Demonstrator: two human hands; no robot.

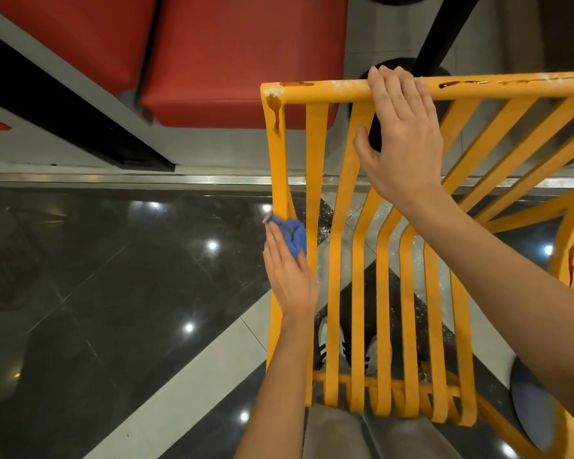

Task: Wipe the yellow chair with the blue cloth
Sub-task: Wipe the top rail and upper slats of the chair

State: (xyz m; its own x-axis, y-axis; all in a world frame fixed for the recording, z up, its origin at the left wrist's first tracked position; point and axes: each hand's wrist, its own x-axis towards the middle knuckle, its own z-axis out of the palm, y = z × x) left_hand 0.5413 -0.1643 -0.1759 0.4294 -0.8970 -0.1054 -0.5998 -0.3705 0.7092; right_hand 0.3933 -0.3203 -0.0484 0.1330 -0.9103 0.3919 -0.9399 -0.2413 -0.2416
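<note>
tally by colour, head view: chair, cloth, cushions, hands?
Yellow: 1, the chair
Blue: 1, the cloth pressed to the chair's outer slat by the left hand
Red: 2, the seat cushions
Bare hands: 2, the left plus the right hand on the top rail
Total: 6

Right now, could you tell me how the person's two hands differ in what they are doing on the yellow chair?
The left hand presses the blue cloth against the outermost slat; the right hand is bare. The left hand sits low on the yellow chair; the right hand hooks over the stained top rail. Both touch the chair.
</note>
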